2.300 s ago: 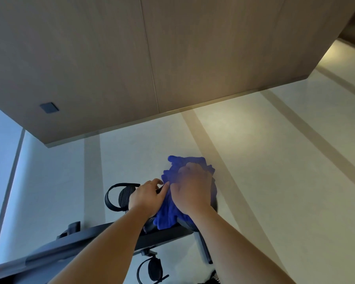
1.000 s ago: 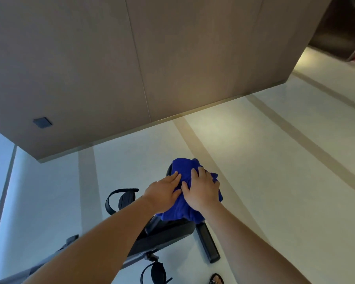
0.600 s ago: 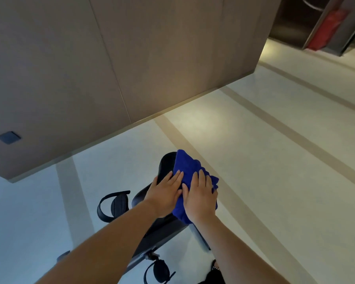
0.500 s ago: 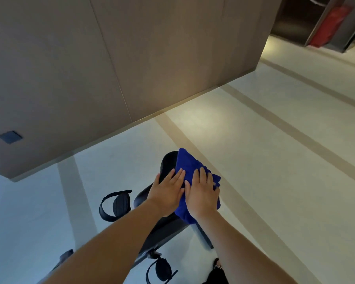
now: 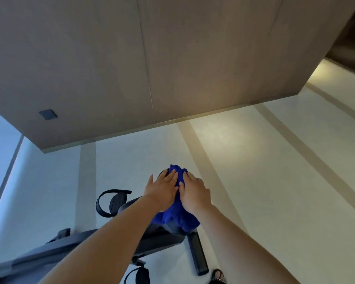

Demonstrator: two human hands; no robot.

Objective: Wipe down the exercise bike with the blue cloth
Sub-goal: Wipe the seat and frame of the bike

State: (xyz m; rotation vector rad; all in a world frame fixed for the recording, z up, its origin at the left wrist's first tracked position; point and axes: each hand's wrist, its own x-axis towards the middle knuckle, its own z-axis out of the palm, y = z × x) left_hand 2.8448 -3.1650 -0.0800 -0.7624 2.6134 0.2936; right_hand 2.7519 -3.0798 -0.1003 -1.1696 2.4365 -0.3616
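Two hands are in view, and both work on a single blue cloth [image 5: 177, 217]. The left hand [image 5: 162, 191] lies flat with its fingers straight and close together. It presses down on the cloth, and its fingertips reach past the cloth's edge onto the dark rounded housing of the exercise bike [image 5: 159, 240]. The right hand [image 5: 194, 194] sits just beside it, thumb against thumb, palm down, fingers stretched out and spread over the cloth. Neither hand curls round the fabric; both push on it with open palms.

The cloth is bunched beneath and between the two hands. A small peak of it shows beyond the fingertips, and a larger fold hangs below the wrists over the bike's dark body.

There is one bike, seen from above, and two of its pedals show. One strapped pedal [image 5: 116, 202] is to the left of the left hand, and a second pedal [image 5: 140, 275] is below the left forearm at the bottom edge. One black stabiliser bar [image 5: 197, 252] lies on the floor [image 5: 254, 181] under the right forearm, and one sandalled foot [image 5: 218, 276] is just beside its near end.

Beyond the hands, tan stripes [image 5: 203, 160] cross the pale floor up to a brown panelled wall [image 5: 111, 58], which carries one small dark square plate [image 5: 48, 114].
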